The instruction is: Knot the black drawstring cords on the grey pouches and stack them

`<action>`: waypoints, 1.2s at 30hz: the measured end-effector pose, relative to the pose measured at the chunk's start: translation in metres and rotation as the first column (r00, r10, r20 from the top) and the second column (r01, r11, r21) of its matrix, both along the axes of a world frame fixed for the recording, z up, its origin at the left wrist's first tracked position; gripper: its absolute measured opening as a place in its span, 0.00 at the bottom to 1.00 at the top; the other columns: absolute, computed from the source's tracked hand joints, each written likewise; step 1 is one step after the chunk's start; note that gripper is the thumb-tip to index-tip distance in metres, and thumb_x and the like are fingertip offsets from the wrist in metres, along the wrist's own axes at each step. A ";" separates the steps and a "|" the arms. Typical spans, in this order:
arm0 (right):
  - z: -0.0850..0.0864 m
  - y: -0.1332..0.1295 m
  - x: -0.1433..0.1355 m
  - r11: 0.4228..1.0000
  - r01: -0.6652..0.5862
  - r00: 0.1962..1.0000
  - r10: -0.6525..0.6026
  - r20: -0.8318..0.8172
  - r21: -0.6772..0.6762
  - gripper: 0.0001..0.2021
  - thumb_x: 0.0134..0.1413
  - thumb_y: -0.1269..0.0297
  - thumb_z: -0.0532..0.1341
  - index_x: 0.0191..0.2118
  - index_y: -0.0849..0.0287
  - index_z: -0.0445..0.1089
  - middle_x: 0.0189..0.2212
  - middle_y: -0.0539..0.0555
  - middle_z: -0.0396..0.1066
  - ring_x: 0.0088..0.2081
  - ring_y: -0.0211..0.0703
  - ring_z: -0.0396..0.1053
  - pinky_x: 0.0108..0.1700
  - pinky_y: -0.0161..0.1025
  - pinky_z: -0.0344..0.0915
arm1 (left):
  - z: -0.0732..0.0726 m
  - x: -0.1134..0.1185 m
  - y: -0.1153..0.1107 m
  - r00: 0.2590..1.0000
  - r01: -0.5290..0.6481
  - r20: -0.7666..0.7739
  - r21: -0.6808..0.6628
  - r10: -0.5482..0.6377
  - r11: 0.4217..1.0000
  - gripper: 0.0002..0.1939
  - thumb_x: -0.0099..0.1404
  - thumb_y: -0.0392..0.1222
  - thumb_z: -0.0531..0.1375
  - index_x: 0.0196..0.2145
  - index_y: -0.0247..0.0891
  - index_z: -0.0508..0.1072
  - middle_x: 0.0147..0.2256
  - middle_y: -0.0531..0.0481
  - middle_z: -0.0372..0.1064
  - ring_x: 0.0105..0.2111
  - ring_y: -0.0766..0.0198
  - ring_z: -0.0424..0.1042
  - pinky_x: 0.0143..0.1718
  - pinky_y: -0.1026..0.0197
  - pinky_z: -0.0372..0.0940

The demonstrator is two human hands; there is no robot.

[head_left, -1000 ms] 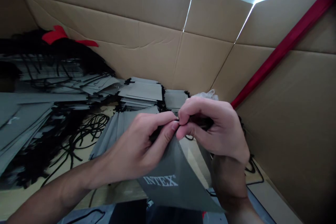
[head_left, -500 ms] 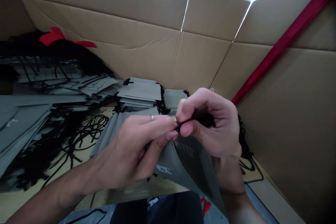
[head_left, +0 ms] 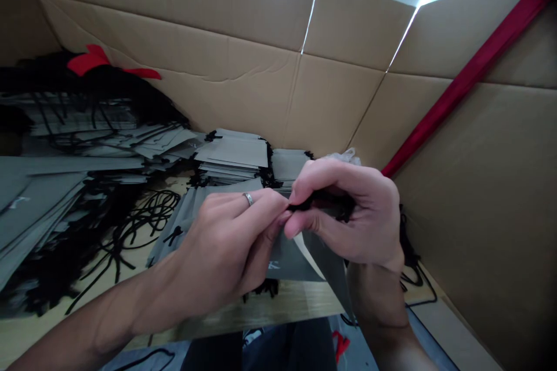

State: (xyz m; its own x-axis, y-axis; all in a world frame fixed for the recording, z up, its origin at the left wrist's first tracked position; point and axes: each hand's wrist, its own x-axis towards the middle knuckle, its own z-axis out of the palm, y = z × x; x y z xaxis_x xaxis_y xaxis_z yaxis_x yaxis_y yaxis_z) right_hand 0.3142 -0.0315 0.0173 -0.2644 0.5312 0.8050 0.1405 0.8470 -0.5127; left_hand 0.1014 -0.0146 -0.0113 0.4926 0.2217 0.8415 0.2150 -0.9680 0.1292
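Nearest, below the table edge: dark-clothed legs (head_left: 291, 351), with a red strip (head_left: 340, 346) just to the right at floor level. Next, front edge of a pale wooden table (head_left: 217, 324), with a bare band of tabletop beneath the hands and a small black tangle (head_left: 267, 288) on it.

Above the band: grey pouch (head_left: 296, 261), suspended from the fingertips, partly hidden, with white lettering on the left panel and the right panel reaching down toward the front edge. Left hand (head_left: 226, 237): ringed, fingers curled, thumb and forefinger closed to a pinch at the top of the pouch, on one end of a black cord (head_left: 300, 206). Right hand (head_left: 361, 208): fingers bent over a hollow palm, thumb and forefinger tips closed on the same cord. Fingertips of both hands nearly touching.

Beside the left forearm: loose black cords (head_left: 139, 226) spread over the tabletop, limiting bare room on that side. Farther left: large pile of grey pouches (head_left: 43, 203) with black ends. Beyond the hands: taller stack (head_left: 235, 151) and smaller stack (head_left: 289, 165), just apart, near the wall; clear plastic (head_left: 346, 156) to the right.

Farthest: creased cardboard wall (head_left: 195, 40), bright slits between panels, crossed at right by a slanting dark-red band (head_left: 461, 75).
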 end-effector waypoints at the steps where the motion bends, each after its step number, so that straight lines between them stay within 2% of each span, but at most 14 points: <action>1: 0.000 0.001 0.000 1.000 -0.002 1.000 0.002 -0.005 0.006 0.14 0.54 0.65 0.86 0.37 0.56 0.82 0.29 0.46 0.79 0.27 0.32 0.70 0.27 0.32 0.67 | 0.000 0.000 0.000 1.000 0.008 0.002 -0.005 -0.008 1.000 0.13 0.78 0.25 0.57 0.40 0.42 0.64 0.31 0.58 0.61 0.27 0.68 0.57 0.28 0.59 0.54; 5: -0.003 0.001 -0.003 0.999 0.021 0.998 -0.019 -0.058 0.032 0.13 0.58 0.58 0.84 0.37 0.55 0.83 0.29 0.47 0.81 0.27 0.35 0.73 0.27 0.34 0.69 | 0.000 -0.002 0.002 0.999 0.052 0.015 -0.019 -0.052 0.998 0.14 0.76 0.22 0.58 0.40 0.42 0.65 0.30 0.57 0.63 0.28 0.67 0.60 0.28 0.58 0.55; 10: -0.005 -0.001 -0.009 0.999 0.047 0.991 -0.044 -0.127 0.021 0.15 0.59 0.51 0.83 0.36 0.54 0.83 0.25 0.46 0.79 0.21 0.33 0.67 0.20 0.33 0.61 | 0.003 -0.004 0.006 0.993 0.118 0.019 -0.039 -0.117 0.992 0.14 0.77 0.23 0.56 0.38 0.42 0.64 0.30 0.56 0.58 0.27 0.67 0.57 0.28 0.59 0.54; 13: -0.007 -0.003 -0.013 1.000 -0.018 0.985 0.019 -0.169 0.010 0.15 0.57 0.52 0.84 0.36 0.54 0.84 0.23 0.46 0.79 0.20 0.33 0.66 0.19 0.34 0.60 | 0.004 -0.005 0.010 0.978 0.205 0.042 -0.054 -0.202 0.977 0.15 0.77 0.22 0.55 0.38 0.41 0.65 0.30 0.55 0.55 0.27 0.66 0.54 0.28 0.57 0.52; 17: -0.010 -0.004 -0.019 0.995 -0.104 0.963 0.099 -0.250 -0.005 0.13 0.58 0.55 0.84 0.36 0.56 0.85 0.25 0.49 0.82 0.22 0.35 0.73 0.21 0.34 0.66 | 0.005 -0.007 0.013 0.959 0.283 0.047 -0.059 -0.281 0.957 0.15 0.76 0.22 0.55 0.38 0.42 0.63 0.29 0.55 0.57 0.27 0.66 0.57 0.29 0.57 0.53; 22: -0.008 -0.004 -0.017 0.989 -0.131 0.962 0.111 -0.248 -0.063 0.13 0.61 0.55 0.83 0.38 0.57 0.84 0.25 0.48 0.81 0.20 0.34 0.73 0.19 0.31 0.64 | 0.007 -0.007 0.013 0.969 0.247 0.045 -0.096 -0.244 0.964 0.13 0.79 0.26 0.56 0.39 0.42 0.65 0.29 0.55 0.61 0.26 0.66 0.59 0.27 0.58 0.54; 27: -0.001 -0.006 -0.005 0.990 -0.087 0.990 0.074 -0.117 -0.111 0.14 0.57 0.62 0.85 0.45 0.55 0.85 0.32 0.48 0.83 0.27 0.34 0.76 0.27 0.30 0.73 | 0.009 -0.004 0.012 0.981 0.191 0.016 -0.163 -0.191 0.968 0.09 0.84 0.31 0.57 0.42 0.41 0.69 0.29 0.59 0.64 0.25 0.71 0.63 0.26 0.64 0.56; 30: 0.001 -0.006 0.000 0.992 -0.061 0.996 0.053 -0.071 -0.107 0.16 0.58 0.62 0.84 0.50 0.52 0.85 0.34 0.48 0.83 0.32 0.37 0.80 0.31 0.30 0.78 | 0.012 -0.005 0.010 0.989 0.145 0.021 -0.211 -0.144 0.967 0.08 0.83 0.30 0.57 0.45 0.40 0.72 0.28 0.61 0.64 0.24 0.74 0.61 0.25 0.67 0.54; 33: 0.001 -0.004 0.002 0.997 0.031 0.997 -0.036 -0.064 -0.070 0.14 0.59 0.60 0.84 0.49 0.50 0.86 0.33 0.48 0.82 0.32 0.38 0.79 0.30 0.31 0.77 | 0.014 -0.006 0.008 0.993 0.119 0.033 -0.212 -0.115 0.970 0.07 0.82 0.29 0.58 0.48 0.39 0.74 0.28 0.62 0.65 0.24 0.76 0.61 0.24 0.69 0.53; 36: 0.000 -0.001 0.003 0.996 0.088 0.993 -0.088 -0.083 -0.003 0.13 0.59 0.62 0.84 0.48 0.48 0.86 0.35 0.48 0.83 0.32 0.39 0.79 0.30 0.32 0.78 | 0.014 -0.005 0.006 0.994 0.105 0.034 -0.207 -0.101 0.973 0.07 0.82 0.29 0.58 0.47 0.38 0.75 0.28 0.62 0.64 0.23 0.76 0.61 0.23 0.69 0.53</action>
State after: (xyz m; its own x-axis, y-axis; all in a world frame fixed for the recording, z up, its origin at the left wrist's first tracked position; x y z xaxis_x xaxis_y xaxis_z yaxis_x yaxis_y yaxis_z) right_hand 0.3169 -0.0329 0.0169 -0.1490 0.5487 0.8226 0.1714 0.8336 -0.5251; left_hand 0.0959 -0.0082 0.0027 0.5028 0.3420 0.7939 0.1100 -0.9363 0.3336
